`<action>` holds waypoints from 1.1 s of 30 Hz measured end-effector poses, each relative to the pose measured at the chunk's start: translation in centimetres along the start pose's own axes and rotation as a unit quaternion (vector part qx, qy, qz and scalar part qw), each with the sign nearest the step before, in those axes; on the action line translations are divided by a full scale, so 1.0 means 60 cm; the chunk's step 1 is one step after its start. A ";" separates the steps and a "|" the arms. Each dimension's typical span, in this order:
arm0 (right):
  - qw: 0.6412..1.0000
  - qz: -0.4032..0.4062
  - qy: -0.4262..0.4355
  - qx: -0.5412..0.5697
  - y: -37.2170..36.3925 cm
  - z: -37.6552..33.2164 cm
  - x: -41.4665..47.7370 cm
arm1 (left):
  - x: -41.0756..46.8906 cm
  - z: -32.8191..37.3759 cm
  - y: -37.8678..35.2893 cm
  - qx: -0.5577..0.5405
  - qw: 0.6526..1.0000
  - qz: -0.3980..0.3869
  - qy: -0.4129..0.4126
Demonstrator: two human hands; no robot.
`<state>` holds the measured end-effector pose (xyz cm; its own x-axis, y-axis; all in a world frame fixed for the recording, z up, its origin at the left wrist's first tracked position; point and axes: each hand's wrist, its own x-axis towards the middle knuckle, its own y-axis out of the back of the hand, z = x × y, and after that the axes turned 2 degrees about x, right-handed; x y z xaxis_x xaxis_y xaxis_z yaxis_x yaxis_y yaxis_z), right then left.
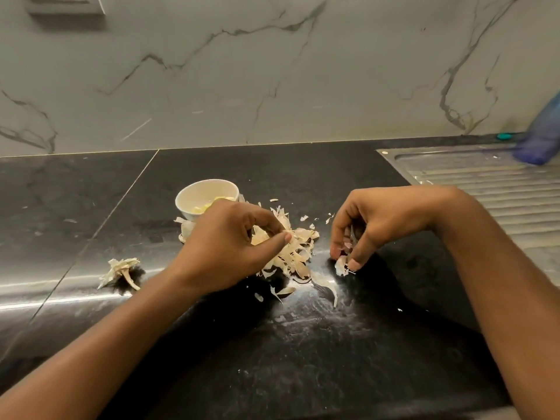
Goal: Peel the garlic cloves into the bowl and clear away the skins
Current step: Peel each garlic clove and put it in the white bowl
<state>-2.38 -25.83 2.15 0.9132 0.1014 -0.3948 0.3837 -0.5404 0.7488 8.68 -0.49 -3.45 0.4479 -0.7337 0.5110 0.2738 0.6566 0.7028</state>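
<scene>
A small white bowl [194,194] with pale peeled cloves inside stands on the black counter [303,344]. In front of it lies a heap of papery garlic skins [295,253]. My left hand [227,244] hovers over the heap's left side, thumb and fingers pinching skins at its top. To the right of the heap my right hand [372,225] curls its fingers round a bunch of skins, with one scrap [341,266] hanging under the fingertips. A long skin strip [325,284] lies on the counter below.
A garlic stem with dry skin [122,271] lies apart at the left. A steel sink drainboard [491,189] takes the right side, with a blue bag or cloth [539,140] at its back. A marble wall rises behind the counter.
</scene>
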 end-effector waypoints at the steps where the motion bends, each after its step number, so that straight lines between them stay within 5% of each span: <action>1: 1.000 0.004 0.001 -0.001 -0.002 0.000 0.002 | 0.000 -0.002 0.001 0.001 1.000 0.001 -0.005; 12: 0.977 0.137 0.144 0.075 0.002 0.005 0.005 | 0.000 -0.010 -0.005 -0.033 0.999 0.004 -0.004; 21: 0.997 0.027 0.074 0.023 -0.012 -0.006 0.018 | 0.000 -0.002 -0.006 -0.016 1.000 0.009 -0.006; 33: 0.995 0.017 0.095 0.020 -0.020 -0.011 0.024 | 0.000 -0.002 -0.006 -0.025 1.000 -0.004 -0.006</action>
<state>-1.44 -24.48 1.01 0.9364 0.2361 -0.2598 0.3502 -0.5786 0.7366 8.68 -0.71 -3.77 0.4356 -0.7406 0.5116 0.3201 0.6587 0.6809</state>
